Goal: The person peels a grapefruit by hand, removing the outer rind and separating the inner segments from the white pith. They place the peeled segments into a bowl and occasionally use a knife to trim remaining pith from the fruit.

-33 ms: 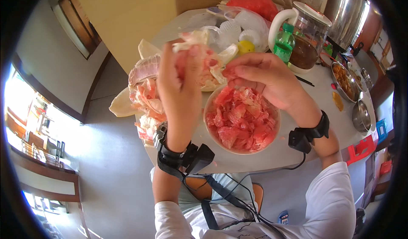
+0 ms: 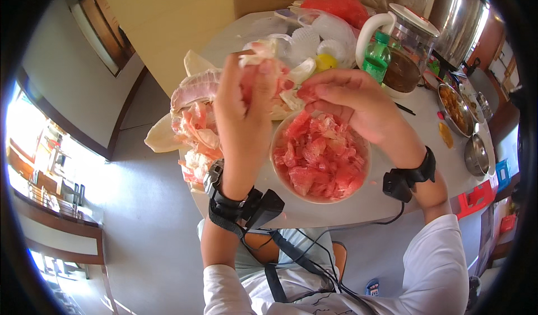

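Note:
My left hand (image 2: 244, 124) is raised over the table, its fingers closed around a pomelo segment (image 2: 263, 54) with pink flesh and white membrane. Beside it my right hand (image 2: 350, 107) pinches the pink flesh at the segment's right end. Both hands hover just above a round bowl (image 2: 280, 172) heaped with torn pink pomelo flesh (image 2: 322, 158). Black bands with small devices are strapped to both wrists.
A pile of pomelo peel and membrane (image 2: 193, 121) lies left of the bowl on the pale round table (image 2: 370, 203). Behind stand a white jug (image 2: 400, 46), a green bottle (image 2: 376, 60), plastic bags, a red bag (image 2: 333, 4), metal bowls (image 2: 457, 107) and a big steel pot (image 2: 457, 12).

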`<action>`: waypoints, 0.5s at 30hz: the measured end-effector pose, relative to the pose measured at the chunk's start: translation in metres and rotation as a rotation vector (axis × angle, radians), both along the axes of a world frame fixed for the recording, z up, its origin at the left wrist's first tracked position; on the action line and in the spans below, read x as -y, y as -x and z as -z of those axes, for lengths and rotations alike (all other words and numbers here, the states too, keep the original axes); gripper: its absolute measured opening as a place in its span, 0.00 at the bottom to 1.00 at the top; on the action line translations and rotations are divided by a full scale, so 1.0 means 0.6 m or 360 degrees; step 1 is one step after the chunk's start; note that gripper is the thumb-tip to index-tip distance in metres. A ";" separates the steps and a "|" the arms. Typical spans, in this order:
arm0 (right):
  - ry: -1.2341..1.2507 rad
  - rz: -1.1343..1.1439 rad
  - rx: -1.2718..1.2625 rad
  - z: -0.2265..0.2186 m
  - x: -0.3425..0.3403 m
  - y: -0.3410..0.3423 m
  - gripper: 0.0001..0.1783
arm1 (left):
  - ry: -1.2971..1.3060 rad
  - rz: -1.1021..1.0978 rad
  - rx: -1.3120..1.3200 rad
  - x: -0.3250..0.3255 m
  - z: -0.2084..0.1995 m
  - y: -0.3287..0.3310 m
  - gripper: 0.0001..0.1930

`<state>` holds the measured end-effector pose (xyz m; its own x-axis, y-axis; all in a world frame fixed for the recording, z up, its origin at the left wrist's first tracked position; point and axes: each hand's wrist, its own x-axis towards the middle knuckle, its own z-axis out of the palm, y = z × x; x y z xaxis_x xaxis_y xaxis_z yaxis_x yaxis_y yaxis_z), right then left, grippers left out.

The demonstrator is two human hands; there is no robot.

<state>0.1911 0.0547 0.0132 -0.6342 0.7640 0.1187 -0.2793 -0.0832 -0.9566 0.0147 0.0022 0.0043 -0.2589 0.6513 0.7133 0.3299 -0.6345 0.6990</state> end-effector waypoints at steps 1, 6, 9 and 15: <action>-0.0007 -0.0070 -0.0026 -0.004 -0.001 -0.004 0.14 | 0.0084 -0.0004 0.0026 0.000 0.002 -0.001 0.08; -0.0143 -0.0187 0.0208 -0.013 -0.019 -0.014 0.14 | 0.0116 0.0015 0.0019 -0.009 0.009 -0.006 0.10; -0.0389 -0.0150 0.0493 -0.014 -0.027 -0.017 0.14 | 0.0033 -0.0011 0.0071 -0.014 0.014 -0.013 0.10; -0.0952 -0.0162 0.0786 -0.011 -0.023 -0.015 0.08 | 0.0061 -0.0048 -0.0053 -0.012 0.017 -0.010 0.10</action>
